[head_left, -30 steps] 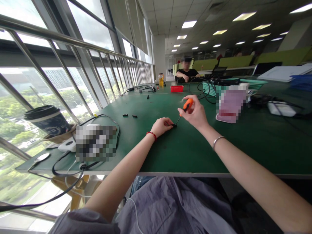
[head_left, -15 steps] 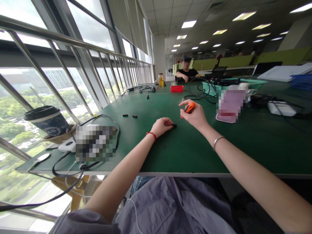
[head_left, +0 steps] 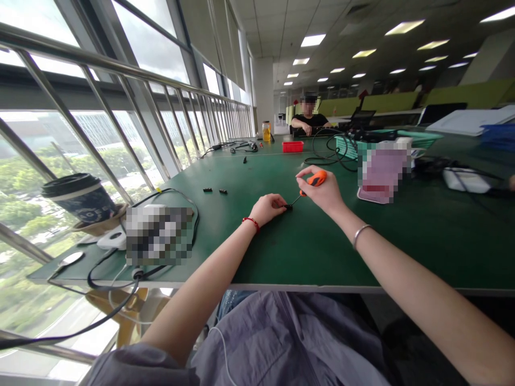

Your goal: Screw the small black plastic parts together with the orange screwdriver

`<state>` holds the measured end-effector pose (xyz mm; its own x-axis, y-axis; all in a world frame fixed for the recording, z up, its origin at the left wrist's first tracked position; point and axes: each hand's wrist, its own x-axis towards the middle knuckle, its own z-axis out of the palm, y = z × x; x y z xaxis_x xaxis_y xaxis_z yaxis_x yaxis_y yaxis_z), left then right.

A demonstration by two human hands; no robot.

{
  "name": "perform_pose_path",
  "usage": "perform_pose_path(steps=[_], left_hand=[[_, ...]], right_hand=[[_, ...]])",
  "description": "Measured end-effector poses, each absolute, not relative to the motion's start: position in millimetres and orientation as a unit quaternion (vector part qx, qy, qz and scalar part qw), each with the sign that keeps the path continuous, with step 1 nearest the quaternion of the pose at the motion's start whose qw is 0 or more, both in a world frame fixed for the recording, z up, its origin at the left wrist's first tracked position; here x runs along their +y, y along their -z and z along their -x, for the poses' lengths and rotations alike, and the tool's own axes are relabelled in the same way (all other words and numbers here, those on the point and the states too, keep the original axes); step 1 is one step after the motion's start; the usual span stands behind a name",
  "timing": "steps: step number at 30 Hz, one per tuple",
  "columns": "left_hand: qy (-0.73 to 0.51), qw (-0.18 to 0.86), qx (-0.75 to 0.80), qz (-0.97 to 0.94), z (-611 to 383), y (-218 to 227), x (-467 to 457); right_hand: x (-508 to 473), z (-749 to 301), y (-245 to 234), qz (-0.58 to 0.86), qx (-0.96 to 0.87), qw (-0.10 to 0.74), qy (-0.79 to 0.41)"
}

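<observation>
My right hand (head_left: 322, 187) is closed on the orange and black handle of a screwdriver (head_left: 317, 178), whose thin shaft slants down to the left. The shaft's tip meets a small black part (head_left: 288, 207) on the green table (head_left: 306, 252). With its fingertips, my left hand (head_left: 266, 209) pinches that part against the table top; its exact kind is too small to make out. Two similar small black pieces, one a black piece (head_left: 207, 190) and the other a black piece (head_left: 222, 191), lie farther off to the left.
A paper cup (head_left: 80, 198), cables and a blurred item stand at the left edge by the railing (head_left: 120, 75). At the right are a phone-like pink object (head_left: 382, 169) and a green basket (head_left: 346, 147). Farther back are a red box (head_left: 292, 147), a jar (head_left: 266, 132) and a seated person (head_left: 309, 120).
The screwdriver handle has turned slightly in my right hand and now leans lower to the right. My left hand stays in place on the black part.
</observation>
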<state>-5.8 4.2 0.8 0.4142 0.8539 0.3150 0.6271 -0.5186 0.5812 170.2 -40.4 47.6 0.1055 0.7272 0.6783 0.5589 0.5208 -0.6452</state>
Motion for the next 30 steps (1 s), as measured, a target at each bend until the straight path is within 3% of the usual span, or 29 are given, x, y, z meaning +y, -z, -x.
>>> perform_pose_path(steps=[12, 17, 30], left_hand=[[-0.294, 0.189, 0.45, -0.822, 6.4, -0.3, 4.7], [-0.295, 0.192, 0.451, -0.821, 6.1, -1.4, 3.4], [-0.293, 0.194, 0.452, -0.819, 6.4, -0.3, 4.3]], right_hand=[[-36.6, -175.0, -43.6, 0.484, -0.639, 0.596, -0.045], [-38.5, -172.3, -45.2, 0.508, -0.648, 0.566, -0.048], [-41.1, -171.8, -44.0, 0.477, -0.66, 0.579, -0.042]])
